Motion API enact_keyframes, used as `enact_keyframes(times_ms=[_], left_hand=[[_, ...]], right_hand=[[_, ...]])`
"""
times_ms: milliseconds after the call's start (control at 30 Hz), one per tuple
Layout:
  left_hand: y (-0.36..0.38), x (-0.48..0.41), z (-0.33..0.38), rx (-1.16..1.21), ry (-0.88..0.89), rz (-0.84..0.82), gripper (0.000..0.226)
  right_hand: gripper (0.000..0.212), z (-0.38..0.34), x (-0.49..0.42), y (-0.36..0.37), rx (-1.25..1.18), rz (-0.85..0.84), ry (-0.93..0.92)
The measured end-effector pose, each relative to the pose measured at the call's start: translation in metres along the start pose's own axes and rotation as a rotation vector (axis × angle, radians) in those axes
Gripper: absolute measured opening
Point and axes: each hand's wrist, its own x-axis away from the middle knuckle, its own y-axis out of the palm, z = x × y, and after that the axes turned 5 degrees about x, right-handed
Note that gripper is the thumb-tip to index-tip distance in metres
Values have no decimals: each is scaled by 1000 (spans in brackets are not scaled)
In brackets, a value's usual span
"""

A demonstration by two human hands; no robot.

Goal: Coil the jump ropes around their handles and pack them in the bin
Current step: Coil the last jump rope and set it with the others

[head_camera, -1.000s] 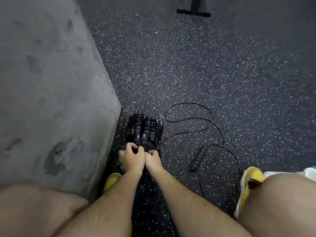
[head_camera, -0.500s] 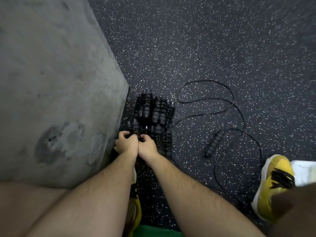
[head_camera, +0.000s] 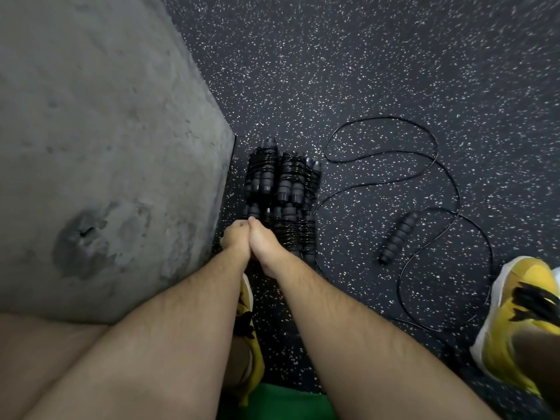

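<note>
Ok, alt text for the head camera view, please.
Left hand and right hand, side by side, grip a pile of coiled jump ropes beside a concrete wall; one loose rope sprawls on the speckled floor.

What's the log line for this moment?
left hand, right hand: curled together at coiled ropes, hold hidden | loose rope: uncoiled on floor | bin: not seen

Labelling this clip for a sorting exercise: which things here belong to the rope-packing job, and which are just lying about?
Job:
- pile of coiled jump ropes
- loose jump rope, uncoiled on the floor
- left hand and right hand, together at the pile's near end

Lying about:
- concrete wall
- speckled floor
- yellow shoes
</note>
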Motion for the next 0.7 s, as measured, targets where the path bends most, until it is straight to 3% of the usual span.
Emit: enact_keyframes(times_ms=[67, 133, 200, 333, 500, 600, 700], left_hand=[[-2, 13, 7, -230, 173, 132, 25], [2, 31, 10, -315, 368, 205, 21], [12, 51, 14, -357, 555, 181, 20], [56, 79, 26, -495, 821, 43, 20], [144, 119, 35, -628, 913, -286, 31], [194, 130, 38, -725, 881, -481, 44], [236, 126, 38, -792, 809, -566, 43]], right_hand=[[46, -6, 6, -11, 146, 17, -91], [45, -14, 12, -23, 281, 123, -176], [41, -13, 20, -43, 347, 262, -231], [35, 10, 48, -98, 250, 512, -247], [29, 57, 71, -185, 175, 730, -162], [29, 81, 78, -233, 216, 790, -73], [30, 101, 84, -261, 242, 804, -13]])
